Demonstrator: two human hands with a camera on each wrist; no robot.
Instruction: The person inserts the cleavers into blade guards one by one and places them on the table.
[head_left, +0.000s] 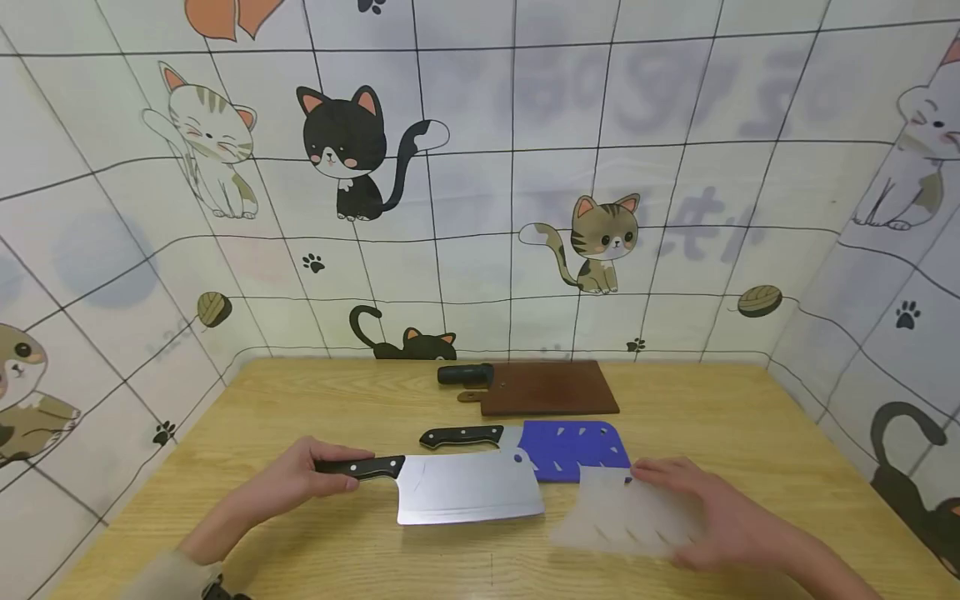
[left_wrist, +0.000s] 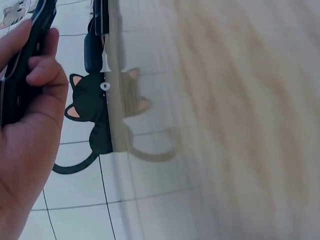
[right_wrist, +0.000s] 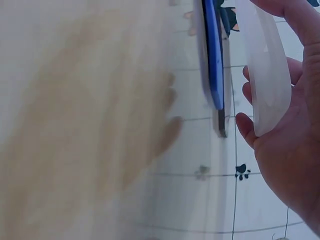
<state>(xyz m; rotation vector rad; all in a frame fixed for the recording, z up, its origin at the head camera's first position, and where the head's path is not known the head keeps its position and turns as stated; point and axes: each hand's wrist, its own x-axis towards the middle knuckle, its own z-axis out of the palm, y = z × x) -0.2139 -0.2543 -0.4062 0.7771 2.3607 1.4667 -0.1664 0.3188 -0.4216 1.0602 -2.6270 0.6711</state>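
Observation:
My left hand grips the black riveted handle of a cleaver, whose bare, wide steel blade points right. In the left wrist view the fingers curl round that black handle. My right hand holds a translucent white blade cover with small slots, between thumb and fingers. The right wrist view shows the cover edge-on within the hand. A gap separates cover and bare blade. Behind them lies a second knife with a black handle, its blade mostly inside a blue slotted cover.
Farther back on the wooden table lies a dark brown board-like slab with a small holed tab. A black handle sticks out at its left. Cat-printed sheeting rises behind the table and on both sides.

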